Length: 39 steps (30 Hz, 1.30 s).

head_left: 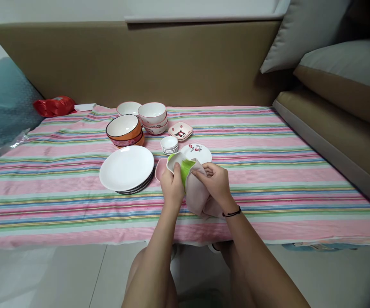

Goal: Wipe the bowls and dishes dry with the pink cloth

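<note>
Green-and-white little bowl (179, 164), gripped by my left hand (172, 187); my right hand (216, 182) pinches a pale pink cloth (197, 196) against it.

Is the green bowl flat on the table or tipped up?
Tipped up: the left hand holds the green bowl tilted, its green inside facing the cloth.

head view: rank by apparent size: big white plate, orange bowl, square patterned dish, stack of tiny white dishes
1. big white plate
2. orange bowl, though it sits farther back
3. square patterned dish
4. stack of tiny white dishes; it looks only slightly smaller than the square dish and sits nearer, so 3 and 4 are unsure
</note>
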Motion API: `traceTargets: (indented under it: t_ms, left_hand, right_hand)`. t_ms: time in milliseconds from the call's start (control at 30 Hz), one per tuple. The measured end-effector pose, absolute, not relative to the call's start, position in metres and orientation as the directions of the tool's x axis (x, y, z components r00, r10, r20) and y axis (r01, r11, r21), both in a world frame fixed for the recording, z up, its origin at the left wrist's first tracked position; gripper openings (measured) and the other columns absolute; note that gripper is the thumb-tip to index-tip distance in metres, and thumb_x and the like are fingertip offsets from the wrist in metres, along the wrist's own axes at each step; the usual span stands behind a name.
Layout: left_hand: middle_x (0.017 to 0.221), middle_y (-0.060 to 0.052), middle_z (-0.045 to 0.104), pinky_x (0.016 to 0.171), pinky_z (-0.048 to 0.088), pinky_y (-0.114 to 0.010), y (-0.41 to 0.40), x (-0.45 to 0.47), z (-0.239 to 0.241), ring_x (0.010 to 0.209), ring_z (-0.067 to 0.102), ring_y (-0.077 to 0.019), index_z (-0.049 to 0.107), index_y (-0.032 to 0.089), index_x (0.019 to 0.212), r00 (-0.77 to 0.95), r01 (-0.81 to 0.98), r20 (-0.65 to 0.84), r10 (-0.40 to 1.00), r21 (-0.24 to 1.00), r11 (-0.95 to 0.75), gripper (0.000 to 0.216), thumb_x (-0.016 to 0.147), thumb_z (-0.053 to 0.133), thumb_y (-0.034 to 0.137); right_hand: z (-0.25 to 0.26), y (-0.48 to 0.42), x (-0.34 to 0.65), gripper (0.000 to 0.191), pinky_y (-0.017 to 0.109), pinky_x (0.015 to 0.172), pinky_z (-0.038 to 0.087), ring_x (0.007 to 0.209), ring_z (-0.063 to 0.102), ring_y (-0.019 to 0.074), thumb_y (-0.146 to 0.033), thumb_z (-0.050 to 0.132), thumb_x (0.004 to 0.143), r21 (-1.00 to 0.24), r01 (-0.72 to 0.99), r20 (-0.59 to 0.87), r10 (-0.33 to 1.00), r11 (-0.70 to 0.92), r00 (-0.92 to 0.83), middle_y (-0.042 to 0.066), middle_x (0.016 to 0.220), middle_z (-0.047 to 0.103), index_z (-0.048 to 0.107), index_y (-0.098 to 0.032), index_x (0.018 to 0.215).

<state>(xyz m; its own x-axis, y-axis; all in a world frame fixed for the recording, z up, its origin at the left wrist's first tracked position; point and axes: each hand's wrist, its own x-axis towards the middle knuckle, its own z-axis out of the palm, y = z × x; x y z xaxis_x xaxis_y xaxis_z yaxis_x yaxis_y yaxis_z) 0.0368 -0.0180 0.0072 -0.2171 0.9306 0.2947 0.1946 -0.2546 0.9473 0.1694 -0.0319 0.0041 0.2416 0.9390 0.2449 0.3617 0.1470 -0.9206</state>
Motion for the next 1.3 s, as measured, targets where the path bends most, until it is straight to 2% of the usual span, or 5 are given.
traceTargets:
  t_ms: [533,833,967,1167,1300]
  left_hand:
    - [0.092,-0.006,0.065,0.080,0.044,-0.029,-0.003,0.027,0.001,0.087,0.058,-0.0194,0.064,0.014,0.092,-0.256,0.101,0.364,0.896,0.931,-0.350,0.036,0.091,0.049,0.046]
    - [0.066,-0.003,0.057,0.064,0.037,-0.029,-0.015,0.029,0.009,0.065,0.051,-0.0170,0.060,0.016,0.076,-0.117,0.376,0.424,0.898,0.856,-0.355,0.036,0.092,0.044,0.045]
    - [0.061,-0.002,0.054,0.060,0.035,-0.029,-0.013,0.030,0.008,0.061,0.049,-0.0166,0.056,0.017,0.070,-0.186,0.385,0.367,0.912,0.881,-0.276,0.037,0.091,0.043,0.044]
    - [0.060,-0.002,0.052,0.058,0.034,-0.029,-0.008,0.028,0.008,0.060,0.047,-0.0167,0.052,0.018,0.068,-0.222,0.393,0.308,0.925,0.897,-0.204,0.036,0.089,0.042,0.046]
    - [0.059,-0.003,0.051,0.057,0.031,-0.030,-0.009,0.027,0.010,0.059,0.048,-0.0175,0.047,0.020,0.063,-0.081,0.468,0.324,0.943,0.847,-0.250,0.040,0.090,0.039,0.048]
  right_hand:
    - [0.000,-0.029,0.189,0.023,0.027,0.065,0.048,0.073,0.064,0.0168,-0.038,0.070,0.075,-0.990,-0.061,0.126,0.992,0.126,-0.001,0.003,0.081,0.072,0.073,-0.018,0.085]
    - [-0.001,-0.029,0.176,0.031,0.023,0.052,0.037,0.056,0.053,0.0123,-0.038,0.079,0.064,-0.961,0.245,0.183,0.961,0.130,0.209,-0.001,0.056,0.059,0.058,-0.017,0.057]
    - [0.001,-0.030,0.179,0.038,0.024,0.051,0.030,0.051,0.044,0.0100,-0.038,0.066,0.078,-0.864,0.461,0.309,0.937,0.205,0.162,-0.003,0.048,0.050,0.053,-0.017,0.050]
    - [-0.003,-0.028,0.178,0.024,0.027,0.071,0.046,0.083,0.064,0.0198,-0.031,0.055,0.084,-0.920,0.282,0.295,0.955,0.271,0.044,0.005,0.096,0.072,0.071,-0.018,0.097]
    - [-0.001,-0.029,0.174,0.020,0.024,0.057,0.040,0.063,0.058,0.0156,-0.036,0.070,0.074,-0.912,0.348,0.286,0.944,0.216,0.164,0.002,0.068,0.066,0.066,-0.017,0.069]
